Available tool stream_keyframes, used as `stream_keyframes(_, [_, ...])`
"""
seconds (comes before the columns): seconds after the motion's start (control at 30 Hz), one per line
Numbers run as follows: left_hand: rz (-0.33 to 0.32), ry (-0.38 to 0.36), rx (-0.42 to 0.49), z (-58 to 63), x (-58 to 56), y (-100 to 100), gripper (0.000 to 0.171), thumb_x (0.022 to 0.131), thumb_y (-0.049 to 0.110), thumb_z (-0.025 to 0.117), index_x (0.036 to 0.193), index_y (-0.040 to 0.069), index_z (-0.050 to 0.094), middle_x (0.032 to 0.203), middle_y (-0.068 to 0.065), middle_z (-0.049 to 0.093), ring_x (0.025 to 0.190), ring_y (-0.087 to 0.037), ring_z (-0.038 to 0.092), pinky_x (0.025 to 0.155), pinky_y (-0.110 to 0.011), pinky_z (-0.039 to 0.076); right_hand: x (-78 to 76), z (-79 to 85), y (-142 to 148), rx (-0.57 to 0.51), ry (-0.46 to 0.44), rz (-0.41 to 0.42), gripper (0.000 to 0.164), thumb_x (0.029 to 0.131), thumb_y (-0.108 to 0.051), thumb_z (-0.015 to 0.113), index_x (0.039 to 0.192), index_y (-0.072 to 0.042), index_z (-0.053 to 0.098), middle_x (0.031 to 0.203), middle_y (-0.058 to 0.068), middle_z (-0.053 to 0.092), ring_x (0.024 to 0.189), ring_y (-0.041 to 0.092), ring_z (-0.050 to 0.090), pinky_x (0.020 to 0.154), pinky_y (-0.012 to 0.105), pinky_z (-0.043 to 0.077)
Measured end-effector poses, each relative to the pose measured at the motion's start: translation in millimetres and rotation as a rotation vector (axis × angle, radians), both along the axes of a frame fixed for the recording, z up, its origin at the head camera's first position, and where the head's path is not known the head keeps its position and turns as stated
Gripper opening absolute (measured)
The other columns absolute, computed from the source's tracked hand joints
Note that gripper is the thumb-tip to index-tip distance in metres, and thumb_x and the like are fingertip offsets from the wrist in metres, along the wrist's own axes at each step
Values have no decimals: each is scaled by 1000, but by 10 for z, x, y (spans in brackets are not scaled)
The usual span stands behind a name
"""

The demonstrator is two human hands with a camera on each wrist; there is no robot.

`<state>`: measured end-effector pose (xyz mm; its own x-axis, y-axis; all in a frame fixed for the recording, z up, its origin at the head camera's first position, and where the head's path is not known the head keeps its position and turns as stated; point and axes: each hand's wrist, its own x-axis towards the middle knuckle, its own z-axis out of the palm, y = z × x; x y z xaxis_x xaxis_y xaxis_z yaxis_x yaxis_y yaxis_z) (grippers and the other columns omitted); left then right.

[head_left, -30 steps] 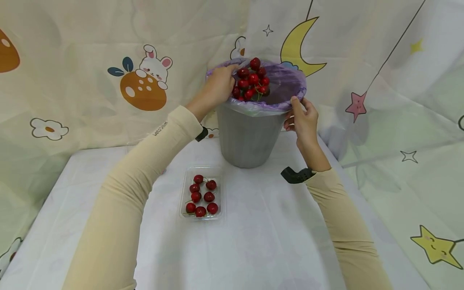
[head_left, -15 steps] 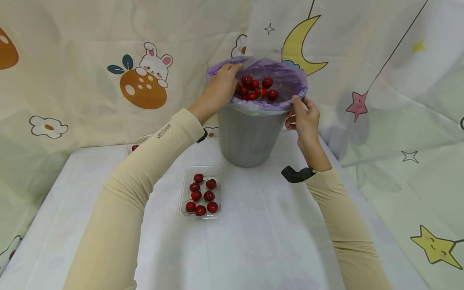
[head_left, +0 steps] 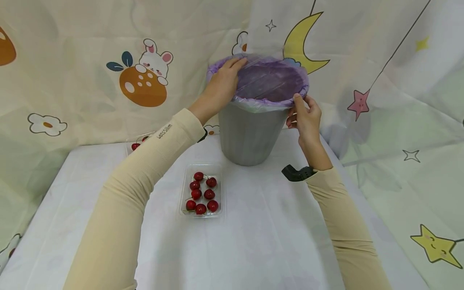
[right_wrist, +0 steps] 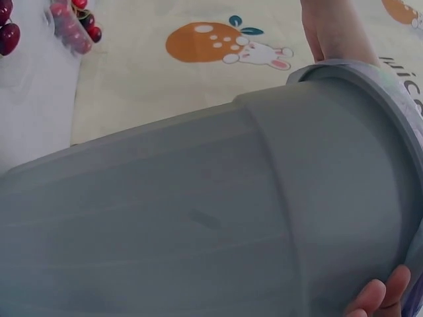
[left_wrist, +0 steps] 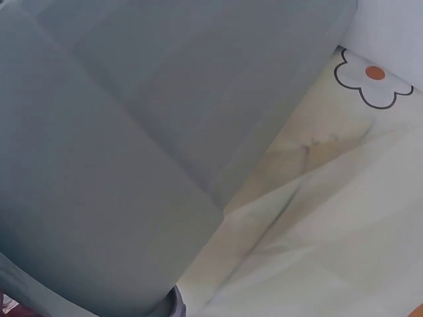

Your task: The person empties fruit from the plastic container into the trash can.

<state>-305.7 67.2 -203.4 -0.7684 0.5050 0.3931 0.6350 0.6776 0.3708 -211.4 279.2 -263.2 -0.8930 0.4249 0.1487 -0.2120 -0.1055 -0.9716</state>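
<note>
A grey trash can (head_left: 250, 137) stands at the back of the table, with a purple and whitish bag (head_left: 259, 105) folded over its rim. My left hand (head_left: 222, 85) is at the rim's left side and holds a clear plastic box (head_left: 254, 61) tipped over the mouth. No cherries show in that box; the bottom of the can is hidden. On the right side my right hand (head_left: 308, 117) pinches the rim, thumb on top and fingers below. In the right wrist view its fingertips (right_wrist: 373, 294) lie against the can's outer wall.
In front of the can sits a clear box (head_left: 219, 171) holding several red cherries (head_left: 196, 194). Another box with cherries (head_left: 135, 146) is partly hidden behind my left forearm. A printed cloth (head_left: 87, 80) hangs right behind the white table (head_left: 261, 225).
The cherries in the left hand's box tumbled down into the trash can and out of sight. The left hand tilted slightly; the right hand kept its place on the rim.
</note>
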Motion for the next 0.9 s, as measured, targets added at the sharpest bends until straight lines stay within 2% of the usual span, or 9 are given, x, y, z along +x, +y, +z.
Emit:
stream_keyframes(0.2, [0,47,75,-22,-10,-9,48,102,1,39,149,7,38,152,-12,39,131,-29,49,106,-34,45,-8,2,-5,14,6,-5,46,96,-31,62,132,-6,49,57,-1,55,38,11,49,39,18,45])
stream_keyframes(0.4, [38,-9,140,-34,-26,-9,48,101,4,38,150,8,38,151,-10,40,133,-25,47,111,-28,39,-12,-9,-2,9,-2,-12,47,96,-30,62,133,-5,49,57,-1,54,39,11,49,39,19,46])
stream_keyframes(0.47, [51,-32,169,-33,-34,-8,49,101,4,39,150,9,38,151,-9,41,128,-20,49,108,-24,40,-11,-10,-1,10,-4,-14,46,96,-31,62,132,-5,50,57,-1,54,39,12,49,39,19,46])
stream_keyframes(0.5, [54,-47,194,-34,-38,-9,49,100,3,39,149,9,39,146,-10,46,119,-18,55,102,-21,43,-11,-12,1,11,-5,-14,45,96,-31,62,132,-6,50,58,-1,54,39,12,49,40,19,46])
stream_keyframes(0.6, [56,-115,304,-33,-59,-16,50,99,2,39,148,9,41,126,-13,61,90,-12,64,75,-16,48,-13,-13,0,4,-4,-13,44,95,-31,62,130,-7,51,57,-1,54,39,12,49,39,19,46])
stream_keyframes(0.7, [40,-216,435,-30,-77,-38,49,99,2,39,148,8,41,116,-14,66,67,-13,68,49,-18,42,-18,-18,-6,0,1,-13,43,95,-31,63,129,-7,51,57,-1,54,39,12,49,39,19,45])
stream_keyframes(0.8, [17,-341,539,-14,-93,-69,48,100,4,39,148,7,40,134,-13,59,75,-15,73,52,-16,47,-23,-20,-11,-1,0,-19,43,95,-31,63,129,-8,51,57,-1,54,39,12,49,39,19,45])
stream_keyframes(0.9, [3,-488,654,10,-100,-103,44,101,6,37,144,4,45,136,-16,57,79,-19,73,67,-17,55,-25,-24,-12,-4,-1,-21,43,95,-31,63,129,-7,51,57,0,54,39,12,49,39,19,45])
